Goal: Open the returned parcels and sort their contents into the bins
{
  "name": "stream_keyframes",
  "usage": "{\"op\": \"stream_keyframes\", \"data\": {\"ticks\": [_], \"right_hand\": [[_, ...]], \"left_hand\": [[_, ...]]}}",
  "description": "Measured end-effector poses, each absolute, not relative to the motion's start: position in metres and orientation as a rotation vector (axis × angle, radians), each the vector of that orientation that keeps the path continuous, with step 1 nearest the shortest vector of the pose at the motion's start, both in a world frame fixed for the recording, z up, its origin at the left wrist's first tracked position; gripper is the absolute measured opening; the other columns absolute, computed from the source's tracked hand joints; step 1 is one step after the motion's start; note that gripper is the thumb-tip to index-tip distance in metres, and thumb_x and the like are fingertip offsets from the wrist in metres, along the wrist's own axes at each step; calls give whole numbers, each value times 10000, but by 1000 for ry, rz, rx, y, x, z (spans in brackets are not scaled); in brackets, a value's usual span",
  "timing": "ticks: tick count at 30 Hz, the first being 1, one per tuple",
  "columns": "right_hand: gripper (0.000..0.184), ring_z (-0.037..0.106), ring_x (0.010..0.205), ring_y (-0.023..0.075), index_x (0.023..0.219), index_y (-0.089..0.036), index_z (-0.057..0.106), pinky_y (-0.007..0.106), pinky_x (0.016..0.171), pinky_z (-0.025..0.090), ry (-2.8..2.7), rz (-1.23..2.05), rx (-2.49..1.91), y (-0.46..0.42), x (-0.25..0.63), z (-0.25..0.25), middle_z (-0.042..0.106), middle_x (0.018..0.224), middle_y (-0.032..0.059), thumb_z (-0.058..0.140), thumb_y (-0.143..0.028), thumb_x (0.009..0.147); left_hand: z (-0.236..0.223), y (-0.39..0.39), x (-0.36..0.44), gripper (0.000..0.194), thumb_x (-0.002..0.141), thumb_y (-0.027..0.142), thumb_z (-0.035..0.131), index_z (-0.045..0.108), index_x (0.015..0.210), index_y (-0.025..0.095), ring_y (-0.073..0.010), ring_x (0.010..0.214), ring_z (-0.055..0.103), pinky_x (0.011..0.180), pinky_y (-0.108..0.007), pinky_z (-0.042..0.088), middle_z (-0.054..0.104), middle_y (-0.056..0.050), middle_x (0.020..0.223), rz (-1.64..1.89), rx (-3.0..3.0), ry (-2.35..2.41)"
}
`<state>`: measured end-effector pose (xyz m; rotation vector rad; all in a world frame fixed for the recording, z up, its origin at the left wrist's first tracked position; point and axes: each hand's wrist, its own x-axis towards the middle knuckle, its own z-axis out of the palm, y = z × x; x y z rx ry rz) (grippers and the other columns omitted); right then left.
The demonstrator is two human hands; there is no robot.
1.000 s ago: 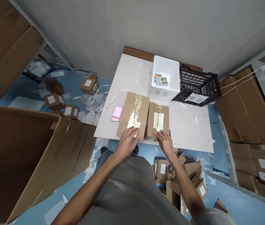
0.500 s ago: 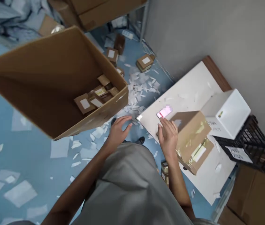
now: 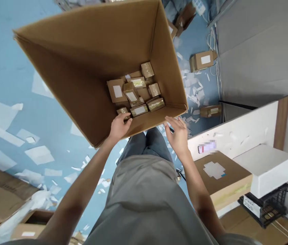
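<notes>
Where the left hand [image 3: 119, 127] hovers: thumb and fingers apart, over the near edge of the big carton [image 3: 90, 44].
Right hand [image 3: 179, 136]: thumb parted from fingers, toward that edge's right corner, contact unclear.
Parcels [image 3: 131, 93]: bunched low inside, by the right wall!

Parcel storeroom; labelled boxes [image 3: 131, 92], big open carton [image 3: 103, 37], paper-strewn floor [image 3: 6, 64]
</notes>
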<state>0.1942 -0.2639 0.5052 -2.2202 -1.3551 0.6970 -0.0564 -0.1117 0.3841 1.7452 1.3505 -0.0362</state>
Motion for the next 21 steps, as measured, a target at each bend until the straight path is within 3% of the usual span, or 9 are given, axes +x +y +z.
{"op": "stream_keyframes", "data": {"ticks": [8, 15, 21], "right_hand": [[323, 797, 1336, 292, 1374, -170, 842, 444, 1331, 471, -1578, 1152, -2311, -140, 214, 371, 849, 1415, 147, 628, -198, 1134], [388, 798, 1327, 353, 1488, -160, 785, 432, 1182, 548, -1836, 1482, -2463, -55, 200, 259, 852, 1375, 189, 587, -298, 1184], [398, 746, 1407, 352, 1476, -113, 771, 461, 1283, 491, -2073, 1547, -2254, -12, 163, 159, 803, 1478, 205, 616, -295, 1157]], "left_hand": [[276, -53, -51, 466, 1035, 298, 662, 784, 1458, 147, -374, 1391, 735, 1232, -462, 551, 768, -178, 1512, -282, 1591, 1584], [164, -22, -55, 497, 1028, 269, 708, 742, 1502, 123, -314, 1367, 763, 1214, -404, 565, 778, -188, 1511, -234, 1240, 1702], [57, 6, -78, 546, 1010, 236, 747, 715, 1531, 79, -339, 1433, 742, 1249, -424, 550, 779, -232, 1492, -227, 1000, 1845]]}}
